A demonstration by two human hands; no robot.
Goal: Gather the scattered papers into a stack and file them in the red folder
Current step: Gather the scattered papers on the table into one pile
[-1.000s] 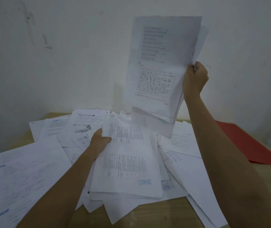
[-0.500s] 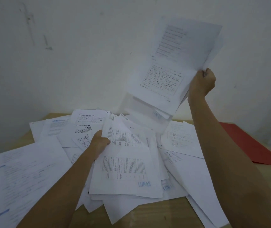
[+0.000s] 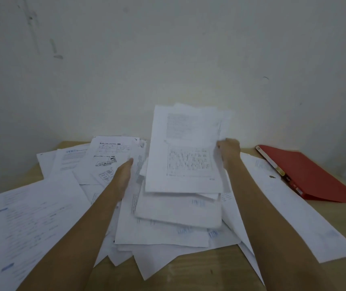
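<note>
Gripping a bundle of sheets [image 3: 184,148] by its right edge with the right hand [image 3: 228,152], fingers curled round the paper, the bundle tilted up just above the heap of papers [image 3: 167,225] at the middle of the table [image 3: 188,269]. Laying the left hand [image 3: 123,175], fingers straight, along the heap's left side, apparently touching it; blurred there. More loose sheets [image 3: 31,217] spread toward the left edge. Closed and flat by the far right corner, the red folder [image 3: 319,177], apart from both hands.

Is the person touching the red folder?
No, the red folder lies apart at right; the left hand and right hand are both on papers.
</note>
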